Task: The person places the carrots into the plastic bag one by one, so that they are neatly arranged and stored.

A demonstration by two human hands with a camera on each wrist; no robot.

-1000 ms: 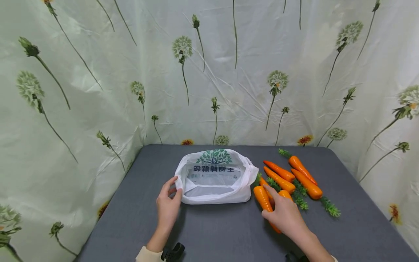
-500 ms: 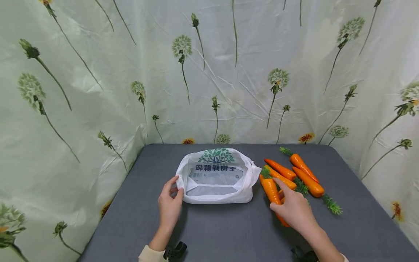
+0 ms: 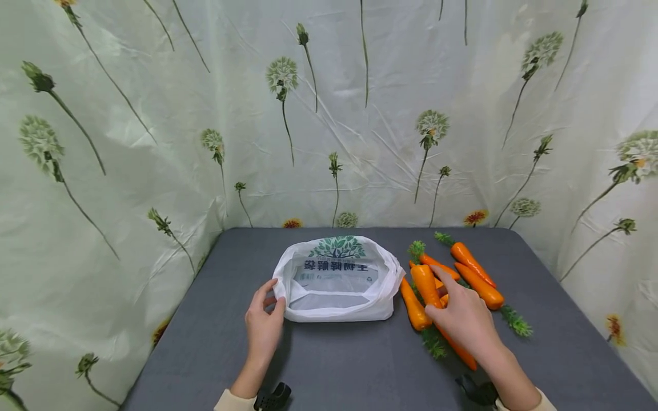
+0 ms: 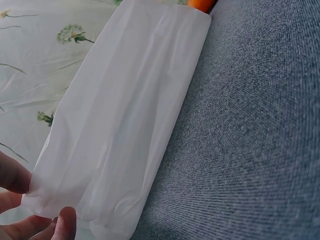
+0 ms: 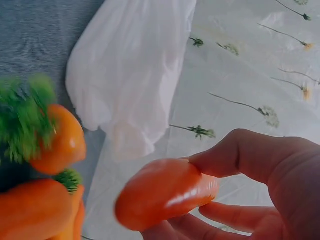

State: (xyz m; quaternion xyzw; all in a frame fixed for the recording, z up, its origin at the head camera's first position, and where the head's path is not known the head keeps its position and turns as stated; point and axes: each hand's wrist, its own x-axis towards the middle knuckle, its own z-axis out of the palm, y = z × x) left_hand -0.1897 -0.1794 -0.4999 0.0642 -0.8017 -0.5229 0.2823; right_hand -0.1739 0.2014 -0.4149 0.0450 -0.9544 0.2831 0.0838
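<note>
A white plastic bag (image 3: 339,311) with a green tree print lies with its mouth open on the dark table. At its left rim my left hand (image 3: 264,325) pinches the film between thumb and fingers, as the left wrist view shows. My right hand (image 3: 465,317) grips an orange carrot (image 3: 425,283) by thumb and fingertips, right of the bag. In the right wrist view this carrot (image 5: 160,195) is seen foreshortened, apart from the bag. An orange tip (image 3: 462,349) shows below the thumb; it appears to belong to the same carrot.
Another carrot (image 3: 413,305) lies close beside the bag's right side, its green top toward the front. Several more carrots (image 3: 480,285) lie behind and right of my right hand, partly hidden by it. A flower-printed curtain (image 3: 329,142) hangs behind the table (image 3: 349,365).
The held carrot has come up and slightly right with my right hand, uncovering another carrot beside the bag. My left hand keeps its hold on the bag's rim.
</note>
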